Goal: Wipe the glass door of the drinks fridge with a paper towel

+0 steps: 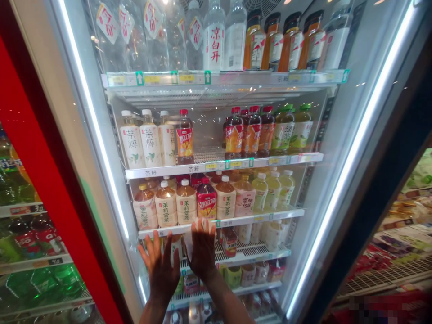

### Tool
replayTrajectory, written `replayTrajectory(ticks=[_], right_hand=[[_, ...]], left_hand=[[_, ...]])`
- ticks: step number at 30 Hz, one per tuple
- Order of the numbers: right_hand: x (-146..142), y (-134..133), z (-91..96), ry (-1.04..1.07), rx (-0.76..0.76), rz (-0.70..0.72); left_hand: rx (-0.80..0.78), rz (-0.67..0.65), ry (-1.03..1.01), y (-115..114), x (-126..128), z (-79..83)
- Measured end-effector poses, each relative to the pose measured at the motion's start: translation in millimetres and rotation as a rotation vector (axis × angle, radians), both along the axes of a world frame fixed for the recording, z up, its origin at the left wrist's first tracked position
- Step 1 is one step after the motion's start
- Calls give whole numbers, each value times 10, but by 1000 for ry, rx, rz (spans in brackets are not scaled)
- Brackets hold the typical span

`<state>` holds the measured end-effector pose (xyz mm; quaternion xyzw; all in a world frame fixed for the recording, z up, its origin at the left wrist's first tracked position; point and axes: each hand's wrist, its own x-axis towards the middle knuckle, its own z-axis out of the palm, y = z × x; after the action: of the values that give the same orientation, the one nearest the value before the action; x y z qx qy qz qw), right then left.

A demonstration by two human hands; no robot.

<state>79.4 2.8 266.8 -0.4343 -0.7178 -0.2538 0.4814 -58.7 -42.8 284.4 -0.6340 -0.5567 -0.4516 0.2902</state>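
My left hand [161, 266] reaches into the open drinks cooler with its fingers spread, holding nothing, in front of the third shelf [256, 248]. My right hand [203, 250] is just to its right, back toward me. Its fingers point up to the price rail [236, 220] and appear to be wrapped round a pale bottle [187, 246], which is mostly hidden behind the hand. Right above my hands stands a row of tea bottles [166, 204] with one red-labelled bottle [206, 201] among them.
The upper shelves hold white-labelled tea bottles [141, 141], dark red-capped bottles [251, 130], green-capped bottles [292, 126] and clear water bottles [213, 36]. A red door frame [43, 171] stands at the left, with another cooler behind it. At the right are the door edge [378, 180] and snack racks [401, 243].
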Motion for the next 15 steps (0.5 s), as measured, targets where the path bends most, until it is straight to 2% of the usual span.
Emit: replayTrajectory(ticks=[2, 4, 6, 9, 11, 12, 15], right_hand=[[72, -37, -174, -46, 57, 27], [158, -60, -233, -62, 80, 40], [258, -33, -83, -27, 70, 22], [423, 62, 298, 34, -3, 0], [538, 98, 385, 9, -32, 21], [599, 99, 348, -9, -9, 31], [824, 74, 86, -55, 95, 40]], left_hand=[[8, -7, -4, -12, 47, 20], [18, -9, -1, -14, 103, 47], [37, -13, -1, -8, 181, 77], [53, -22, -14, 12, 349, 108], [50, -26, -20, 33, 486, 111], [47, -28, -19, 46, 556, 109], [49, -31, -11, 96, 769, 107]])
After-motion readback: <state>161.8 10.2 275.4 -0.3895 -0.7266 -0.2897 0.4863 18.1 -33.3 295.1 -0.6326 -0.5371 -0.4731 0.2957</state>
